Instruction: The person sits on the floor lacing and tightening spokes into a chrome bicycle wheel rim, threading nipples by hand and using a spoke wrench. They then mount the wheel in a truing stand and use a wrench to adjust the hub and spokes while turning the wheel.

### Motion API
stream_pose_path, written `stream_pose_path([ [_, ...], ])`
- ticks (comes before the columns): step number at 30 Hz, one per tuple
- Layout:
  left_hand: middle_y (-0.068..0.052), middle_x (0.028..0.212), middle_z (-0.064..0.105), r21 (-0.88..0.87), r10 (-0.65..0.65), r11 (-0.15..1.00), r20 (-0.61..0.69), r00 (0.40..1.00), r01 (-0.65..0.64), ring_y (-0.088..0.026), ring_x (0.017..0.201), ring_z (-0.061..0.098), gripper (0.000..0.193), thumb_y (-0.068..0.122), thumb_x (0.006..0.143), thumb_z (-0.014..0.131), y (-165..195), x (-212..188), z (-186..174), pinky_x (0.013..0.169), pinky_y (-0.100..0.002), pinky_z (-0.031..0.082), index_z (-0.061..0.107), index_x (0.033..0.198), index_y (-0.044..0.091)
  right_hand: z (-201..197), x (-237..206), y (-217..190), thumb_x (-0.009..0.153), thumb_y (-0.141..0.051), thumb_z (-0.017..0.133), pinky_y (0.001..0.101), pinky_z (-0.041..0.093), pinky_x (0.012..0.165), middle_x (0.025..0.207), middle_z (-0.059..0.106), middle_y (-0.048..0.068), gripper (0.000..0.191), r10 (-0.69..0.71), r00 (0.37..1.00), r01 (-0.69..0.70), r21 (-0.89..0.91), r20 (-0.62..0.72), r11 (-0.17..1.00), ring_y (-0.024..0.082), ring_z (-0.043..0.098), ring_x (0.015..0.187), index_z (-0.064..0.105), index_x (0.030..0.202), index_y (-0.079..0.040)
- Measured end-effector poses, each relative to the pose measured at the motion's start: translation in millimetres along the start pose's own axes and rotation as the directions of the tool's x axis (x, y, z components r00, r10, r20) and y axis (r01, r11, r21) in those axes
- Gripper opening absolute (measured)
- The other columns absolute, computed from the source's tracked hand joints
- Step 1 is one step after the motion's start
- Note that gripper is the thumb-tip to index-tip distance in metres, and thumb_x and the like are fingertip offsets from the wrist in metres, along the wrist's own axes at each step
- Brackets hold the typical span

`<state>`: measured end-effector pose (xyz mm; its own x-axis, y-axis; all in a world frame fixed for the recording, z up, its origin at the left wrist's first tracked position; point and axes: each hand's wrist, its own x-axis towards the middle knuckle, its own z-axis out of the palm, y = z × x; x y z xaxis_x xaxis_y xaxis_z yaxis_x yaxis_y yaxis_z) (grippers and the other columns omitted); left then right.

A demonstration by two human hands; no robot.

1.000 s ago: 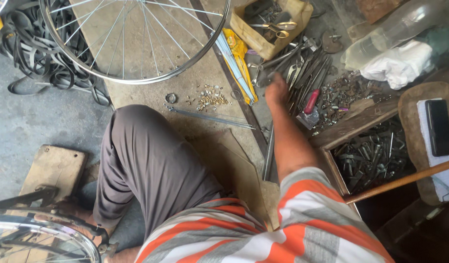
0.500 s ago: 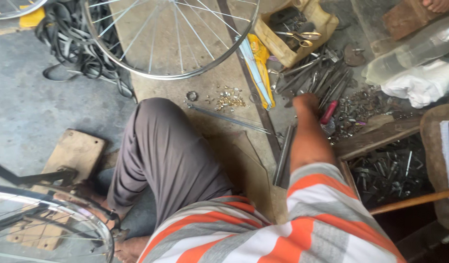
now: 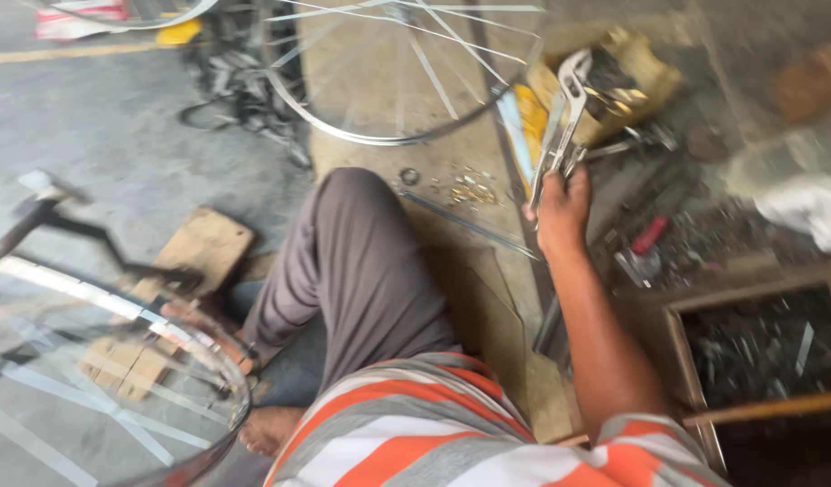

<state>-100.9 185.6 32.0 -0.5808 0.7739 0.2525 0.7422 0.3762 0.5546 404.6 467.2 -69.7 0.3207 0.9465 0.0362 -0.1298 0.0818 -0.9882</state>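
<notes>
- Steel pliers (image 3: 560,117), long-handled and silvery, stand up from the person's right hand (image 3: 562,209) in the upper right-centre of the frame; the fingers are wrapped around the handles near their lower end, the jaws pointing up and away. With the grip so low on the handles, the head could well swing or slip out, and the blur in the view suggests the tool is in motion.
- Just below and left of that hand, a scatter of small brass spoke nipples (image 3: 463,191) and a small ring (image 3: 409,176) lie on the wooden board (image 3: 370,81); a dropped tool would probably send them rolling off onto the concrete floor (image 3: 100,135).
- A thin metal rod (image 3: 470,224) lies slantwise beside the bent knee (image 3: 352,234), where the forearm might catch it coming back.
- The spoked wheel rim (image 3: 379,135) rests on the board at top centre; the raised plier head is close to its spokes and could knock or bend one.
- To the right, loose tools including a red-handled one (image 3: 648,236) crowd the floor, and an open wooden box of metal parts (image 3: 767,352) sits at lower right; reaching in blindly risks a cut.
- A second wheel (image 3: 118,361) fills the lower left, near a bare foot (image 3: 269,428) which any sliding part could strike.
- The left hand is out of view, so its grip cannot be told.
</notes>
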Motion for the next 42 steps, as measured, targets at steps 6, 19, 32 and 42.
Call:
stream_pose_path([
  [6,-0.026,0.142,0.057,-0.358,0.176,0.918,-0.020,0.984,-0.172,-0.030,0.118,0.070,0.094,0.019,0.072,0.087,106,-37,-71,0.089,-0.038,0.059,0.041,0.152,0.000,126,-107,-81,0.106,-0.016,0.054,0.0347,0.052,0.068,0.093,0.060,0.009,0.015,-0.442,0.681,0.568,-0.041,0.583,0.822,0.019,0.059,0.076,0.054,0.114,-0.004],
  [19,-0.010,0.099,0.073,-0.756,-0.584,0.644,-0.388,0.713,0.116,-0.009,0.067,0.054,0.032,0.021,0.111,0.054,59,-135,-103,0.055,-0.025,0.039,0.062,0.105,-0.009,249,-255,-144,0.095,-0.007,0.068,0.0399,0.059,0.075,0.088,0.061,0.006,0.011,-0.706,-0.262,0.463,0.728,0.658,0.506,0.021,0.062,0.072,0.058,0.101,-0.006],
  [32,-0.034,0.097,0.069,-0.292,-0.484,0.863,-0.244,0.841,0.412,-0.052,0.093,0.066,0.041,-0.001,0.080,0.052,-110,7,70,0.081,-0.057,0.052,0.059,0.120,-0.007,254,-218,-1,0.103,-0.030,0.057,0.0467,0.054,0.069,0.081,0.071,0.018,0.028,0.017,0.290,0.737,-0.234,0.957,0.634,0.037,0.070,0.075,0.071,0.107,-0.007],
  [42,-0.037,0.094,0.067,-0.248,-0.409,0.907,-0.332,0.850,0.339,-0.055,0.093,0.064,0.030,-0.002,0.083,0.045,-114,65,62,0.087,-0.062,0.050,0.055,0.110,-0.010,271,-219,35,0.100,-0.028,0.063,0.0549,0.052,0.075,0.089,0.071,0.027,0.030,0.177,0.286,0.801,-0.337,0.942,0.495,0.049,0.067,0.089,0.068,0.101,0.001],
])
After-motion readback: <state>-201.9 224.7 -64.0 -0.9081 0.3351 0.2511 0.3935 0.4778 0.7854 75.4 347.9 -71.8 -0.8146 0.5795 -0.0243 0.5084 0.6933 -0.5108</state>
